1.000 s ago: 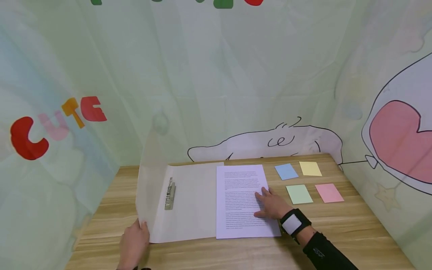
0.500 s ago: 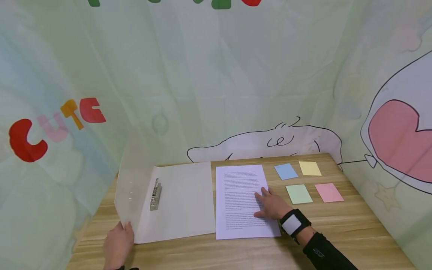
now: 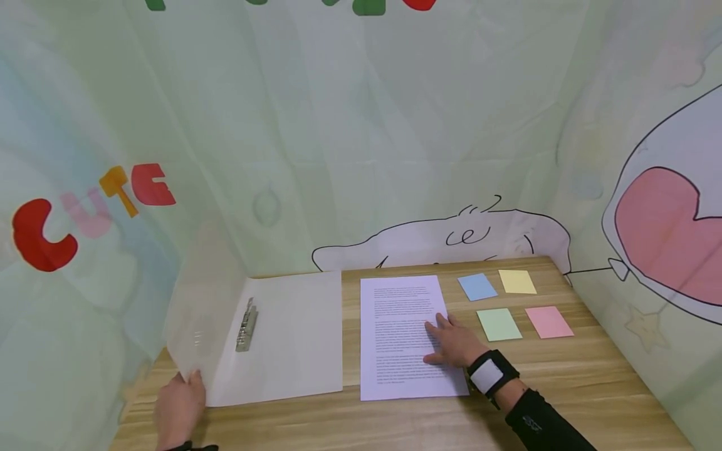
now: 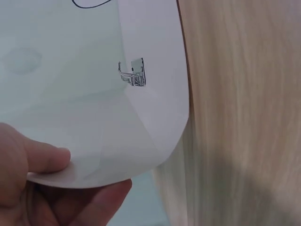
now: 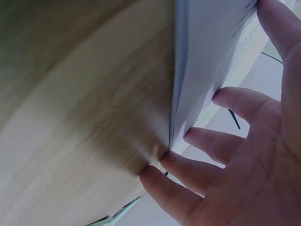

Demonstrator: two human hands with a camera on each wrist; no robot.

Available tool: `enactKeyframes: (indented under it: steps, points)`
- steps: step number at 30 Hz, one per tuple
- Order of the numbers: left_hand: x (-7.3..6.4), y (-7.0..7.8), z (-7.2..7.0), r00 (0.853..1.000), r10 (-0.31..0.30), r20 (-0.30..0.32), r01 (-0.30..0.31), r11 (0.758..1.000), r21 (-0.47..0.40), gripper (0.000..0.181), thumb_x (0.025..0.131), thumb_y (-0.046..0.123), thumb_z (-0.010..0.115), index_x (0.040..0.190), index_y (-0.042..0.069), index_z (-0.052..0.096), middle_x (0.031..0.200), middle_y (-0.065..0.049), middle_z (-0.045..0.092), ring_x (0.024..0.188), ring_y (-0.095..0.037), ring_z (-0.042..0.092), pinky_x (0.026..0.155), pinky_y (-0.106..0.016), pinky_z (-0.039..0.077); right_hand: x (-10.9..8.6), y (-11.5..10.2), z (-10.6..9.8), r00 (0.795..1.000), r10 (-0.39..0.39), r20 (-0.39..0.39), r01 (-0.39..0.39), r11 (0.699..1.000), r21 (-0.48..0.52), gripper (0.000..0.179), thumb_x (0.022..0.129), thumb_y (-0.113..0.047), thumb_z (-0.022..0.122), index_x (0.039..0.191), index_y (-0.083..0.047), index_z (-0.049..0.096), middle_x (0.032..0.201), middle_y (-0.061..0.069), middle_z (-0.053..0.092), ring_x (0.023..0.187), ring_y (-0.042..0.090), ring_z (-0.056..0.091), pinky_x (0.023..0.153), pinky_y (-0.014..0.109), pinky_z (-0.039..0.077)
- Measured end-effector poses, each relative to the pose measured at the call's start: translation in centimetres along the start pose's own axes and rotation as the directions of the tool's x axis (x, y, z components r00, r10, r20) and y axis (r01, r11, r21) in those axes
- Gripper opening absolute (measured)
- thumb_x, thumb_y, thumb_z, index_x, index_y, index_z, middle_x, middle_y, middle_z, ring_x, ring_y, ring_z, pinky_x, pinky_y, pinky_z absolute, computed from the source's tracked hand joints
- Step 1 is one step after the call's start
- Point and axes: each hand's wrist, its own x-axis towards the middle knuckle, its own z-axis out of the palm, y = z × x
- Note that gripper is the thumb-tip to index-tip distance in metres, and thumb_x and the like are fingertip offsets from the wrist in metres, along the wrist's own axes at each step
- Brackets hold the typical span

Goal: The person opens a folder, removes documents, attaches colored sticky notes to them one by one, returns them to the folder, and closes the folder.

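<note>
Folder (image 3: 296, 338): long axis front-to-back | metal clip (image 3: 246, 326): inside folder | printed paper (image 3: 395, 344): parallel, right of folder | left hand (image 3: 179, 407): pinches folder cover (image 3: 197, 313) | right hand (image 3: 455, 344): spread on paper

Head camera overlooks folder (image 3: 279, 347); left wrist's sits closer.

A wood-grain desk (image 3: 304, 423) carries an open white clip folder (image 3: 299, 338), mostly right of the left fingers (image 3: 195, 380), and stacked printed sheets (image 3: 395, 313) under the right fingers (image 3: 442, 322); right of those lie a green sticky note (image 3: 499, 324) and a pink sticky note (image 3: 549, 322), farther off a blue sticky note (image 3: 476, 287) and a yellow sticky note (image 3: 517, 282)
</note>
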Motion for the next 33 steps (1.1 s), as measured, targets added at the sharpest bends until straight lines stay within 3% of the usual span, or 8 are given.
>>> enactKeyframes:
  steps: [8, 16, 29, 33]
  points:
    - [1.1, -1.2, -0.2, 0.997, -0.071, -0.023, 0.071, 0.997, -0.005, 0.046, 0.100, 0.022, 0.035, 0.093, -0.020, 0.051, 0.088, -0.042, 0.054, 0.079, -0.056, 0.054, 0.051, -0.051, 0.043, 0.0, 0.0, 0.0, 1.000, -0.006, -0.005, 0.006, 1.000, -0.003, 0.081, 0.077, -0.052, 0.071, 0.139, -0.008, 0.047, 0.145, 0.026, 0.033, 0.132, 0.049, 0.027, 0.103, 0.054, 0.029]
    - [1.8, -2.0, -0.1, 0.985, -0.165, -0.052, 0.165, 0.986, 0.009, 0.043, 0.100, 0.021, 0.035, 0.092, -0.018, 0.050, 0.089, -0.039, 0.054, 0.077, -0.052, 0.056, 0.052, -0.048, 0.042, -0.2, 0.0, -0.1, 1.000, -0.008, -0.008, 0.008, 1.000, -0.009, 0.080, 0.077, -0.051, 0.071, 0.139, -0.007, 0.047, 0.145, 0.026, 0.034, 0.132, 0.049, 0.026, 0.103, 0.055, 0.029]
    - [2.3, -3.5, -1.1, 0.987, -0.127, -0.094, 0.129, 0.992, 0.016, 0.041, 0.099, 0.022, 0.038, 0.096, -0.018, 0.050, 0.096, -0.043, 0.052, 0.084, -0.058, 0.050, 0.057, -0.056, 0.040, -0.1, 0.0, 0.0, 1.000, -0.014, -0.011, 0.014, 1.000, -0.017, 0.079, 0.077, -0.053, 0.070, 0.139, -0.008, 0.048, 0.144, 0.026, 0.034, 0.131, 0.049, 0.028, 0.103, 0.054, 0.030]
    - [2.6, -3.5, -1.3, 0.985, -0.146, -0.095, 0.148, 0.989, 0.019, 0.039, 0.099, 0.021, 0.039, 0.095, -0.016, 0.049, 0.092, -0.042, 0.052, 0.082, -0.056, 0.052, 0.056, -0.054, 0.041, -0.1, 0.0, 0.0, 1.000, -0.015, -0.015, 0.015, 1.000, -0.023, 0.079, 0.077, -0.053, 0.070, 0.139, -0.008, 0.048, 0.144, 0.027, 0.035, 0.131, 0.049, 0.028, 0.103, 0.054, 0.030]
